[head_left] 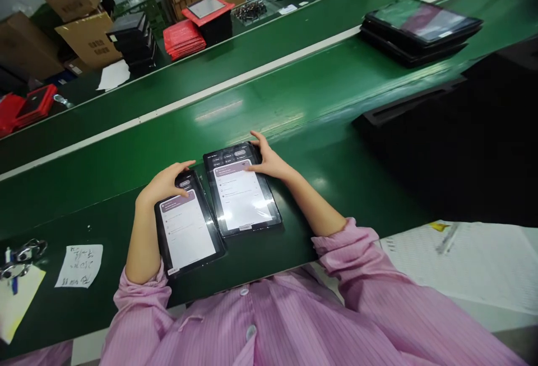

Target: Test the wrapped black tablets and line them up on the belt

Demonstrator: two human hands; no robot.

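Two black tablets with lit screens lie side by side on the green bench, both showing a white panel with a mauve header. On the left tablet [188, 231], my left hand [166, 184] rests over the upper left corner, thumb on the screen and fingers along the top edge. My right hand [269, 158] is at the upper right corner of the right tablet [241, 198], its thumb touching the screen and its fingers spread past the edge. Neither hand is closed around a tablet. The tablets' lower ends nearly meet my pink shirt's side of the bench.
Stacked tablets [420, 24] sit on the green belt [269, 97] at the upper right. A large black item [471, 147] covers the right side. Papers [79, 265] and keys lie at left. Red pouches [184, 38] and cardboard boxes stand beyond the belt.
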